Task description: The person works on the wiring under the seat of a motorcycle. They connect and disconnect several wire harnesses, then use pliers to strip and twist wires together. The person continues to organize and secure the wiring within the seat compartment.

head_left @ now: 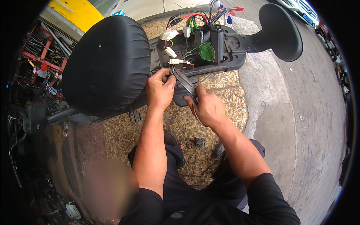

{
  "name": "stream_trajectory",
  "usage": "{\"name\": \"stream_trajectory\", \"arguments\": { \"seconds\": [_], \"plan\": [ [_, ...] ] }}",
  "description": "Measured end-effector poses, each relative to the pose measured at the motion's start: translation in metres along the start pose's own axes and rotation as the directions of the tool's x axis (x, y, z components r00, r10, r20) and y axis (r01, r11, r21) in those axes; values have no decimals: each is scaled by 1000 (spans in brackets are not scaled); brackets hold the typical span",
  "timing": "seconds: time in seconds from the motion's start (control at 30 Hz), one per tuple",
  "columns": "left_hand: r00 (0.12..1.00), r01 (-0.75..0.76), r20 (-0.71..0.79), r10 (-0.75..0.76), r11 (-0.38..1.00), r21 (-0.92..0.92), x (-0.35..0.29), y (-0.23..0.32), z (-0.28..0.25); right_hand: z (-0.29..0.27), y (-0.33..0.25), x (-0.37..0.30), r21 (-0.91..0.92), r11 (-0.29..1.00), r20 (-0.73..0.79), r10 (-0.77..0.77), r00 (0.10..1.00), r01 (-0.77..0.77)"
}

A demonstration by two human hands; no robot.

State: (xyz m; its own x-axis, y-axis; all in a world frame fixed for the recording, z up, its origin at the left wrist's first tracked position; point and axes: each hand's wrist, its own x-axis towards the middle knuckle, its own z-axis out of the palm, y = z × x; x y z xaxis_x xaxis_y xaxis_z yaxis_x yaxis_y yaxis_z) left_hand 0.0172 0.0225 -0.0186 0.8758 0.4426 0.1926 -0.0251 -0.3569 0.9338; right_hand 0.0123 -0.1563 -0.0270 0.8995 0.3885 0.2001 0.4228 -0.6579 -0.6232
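Observation:
My left hand (161, 89) is closed, thumb and fingertips pinched at a thin wire beside the white connectors (177, 61). My right hand (208, 107) is wrapped round the lower end of a long grey metal hand tool (183, 81). The tool's narrow end points up to my left fingertips; whether it is scissors or pliers I cannot tell. Both hands are at the near edge of a scooter's open black body (234, 60). A black finned controller box (210, 45) with a green label stands in it. Its coloured wires (189, 17) spread out behind.
The big black seat (108, 65) is left of my hands. A padded black backrest (281, 33) sticks out at the right. A small black square part (200, 142) with wires lies on the pebbled ground between my feet. Red racks of tools (43, 56) stand far left.

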Motion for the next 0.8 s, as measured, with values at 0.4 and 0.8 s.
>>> {"name": "stream_trajectory", "arguments": {
  "seconds": [0.4, 0.8],
  "plan": [
    [1000, -1, 0, 1, 999, -36, 1, -2, 1, -5, 4, 6, -61, 998, 43, -1, 999, 4],
    [1000, 14, 15, -14, 999, -50, 1, 0, -1, -3, 5, 7, -121, 993, 19, 5, 1000, -3]
  ]
}}
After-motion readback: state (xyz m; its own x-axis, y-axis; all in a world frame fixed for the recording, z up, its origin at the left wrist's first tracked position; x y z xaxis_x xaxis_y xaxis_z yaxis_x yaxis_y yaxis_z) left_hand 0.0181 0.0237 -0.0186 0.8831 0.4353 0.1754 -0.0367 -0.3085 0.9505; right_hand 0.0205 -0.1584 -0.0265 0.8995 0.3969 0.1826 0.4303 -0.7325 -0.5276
